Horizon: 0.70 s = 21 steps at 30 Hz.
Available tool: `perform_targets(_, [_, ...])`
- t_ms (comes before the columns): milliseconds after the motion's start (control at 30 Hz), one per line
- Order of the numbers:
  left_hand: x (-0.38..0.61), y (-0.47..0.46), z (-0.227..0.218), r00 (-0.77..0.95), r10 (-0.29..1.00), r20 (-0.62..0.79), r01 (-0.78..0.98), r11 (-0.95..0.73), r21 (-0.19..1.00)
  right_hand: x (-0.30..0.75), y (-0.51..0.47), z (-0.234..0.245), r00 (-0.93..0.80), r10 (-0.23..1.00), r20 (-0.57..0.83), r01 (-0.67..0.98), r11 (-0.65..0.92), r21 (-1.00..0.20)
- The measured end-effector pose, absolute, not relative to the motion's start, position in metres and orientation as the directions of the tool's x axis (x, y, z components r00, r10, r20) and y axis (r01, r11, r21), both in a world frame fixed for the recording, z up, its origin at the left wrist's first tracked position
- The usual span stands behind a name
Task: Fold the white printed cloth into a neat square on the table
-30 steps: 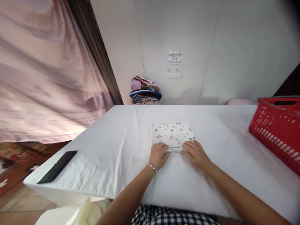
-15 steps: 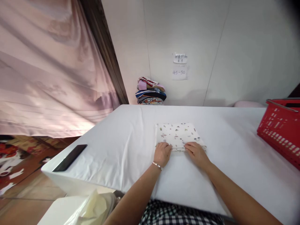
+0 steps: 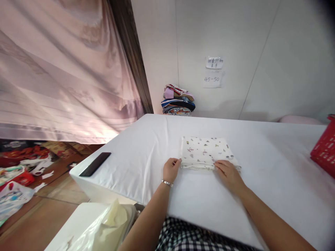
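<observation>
A white cloth with small printed figures lies folded in a flat rectangle on the white-covered table. Several layers show along its near edge. At the near left corner of the cloth, my left hand pinches the edge with closed fingers; a bracelet circles that wrist. My right hand grips the near edge towards the right, its thumb hidden from view.
A dark phone-like slab lies at the table's left edge. To the right stands a red basket. A stack of folded fabrics rises behind the table by the wall. Plastic wrapping sits on a white surface below left.
My left hand has slid left from the cloth's near edge to its left corner. My right hand stays at the near edge. The view has turned slightly left.
</observation>
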<state>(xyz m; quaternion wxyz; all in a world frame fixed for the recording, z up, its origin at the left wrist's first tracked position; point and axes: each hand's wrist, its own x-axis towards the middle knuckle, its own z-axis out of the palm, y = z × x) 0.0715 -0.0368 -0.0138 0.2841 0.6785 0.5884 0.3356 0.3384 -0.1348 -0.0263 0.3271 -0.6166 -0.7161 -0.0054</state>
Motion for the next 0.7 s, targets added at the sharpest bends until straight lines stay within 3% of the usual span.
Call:
perform_targets(367, [0.074,-0.045,-0.021,0.286,0.937,0.202,0.661,-0.346,0.666,0.342,-0.136,-0.032,0.002,0.868,0.497,0.874,0.240,-0.422])
perform_targets(700, [0.074,-0.042,-0.022,0.232,0.963,0.140,0.687,-0.264,0.677,0.345,-0.134,-0.036,-0.009,0.869,0.494,0.878,0.243,-0.412])
